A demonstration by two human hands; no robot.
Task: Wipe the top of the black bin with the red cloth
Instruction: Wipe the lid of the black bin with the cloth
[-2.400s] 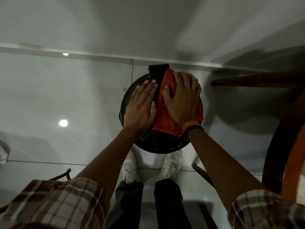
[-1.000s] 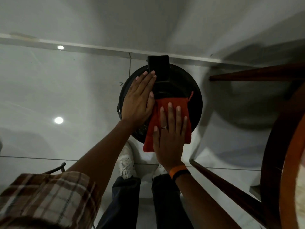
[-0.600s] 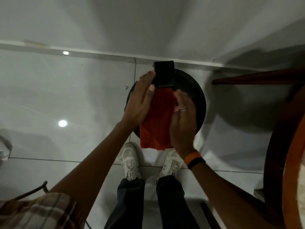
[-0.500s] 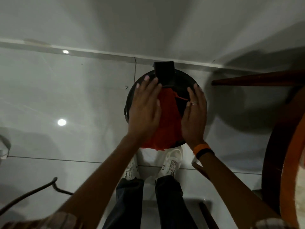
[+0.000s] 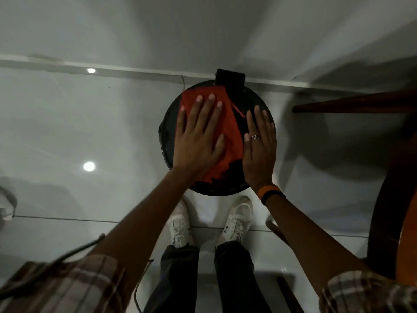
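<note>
A red cloth (image 5: 228, 123) lies on a black bin (image 5: 250, 105); white shoes (image 5: 237, 220), brown-and-cream plaid sleeves (image 5: 67, 283), an orange-and-black wristband (image 5: 270, 192), pale grey floor tiles (image 5: 90, 123).

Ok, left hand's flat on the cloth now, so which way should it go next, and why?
Probably sweep the red cloth toward the near rim. The left hand presses it flat on the far-left part of the black bin top, while the near edge lies bare and the right hand steadies the right side.
</note>
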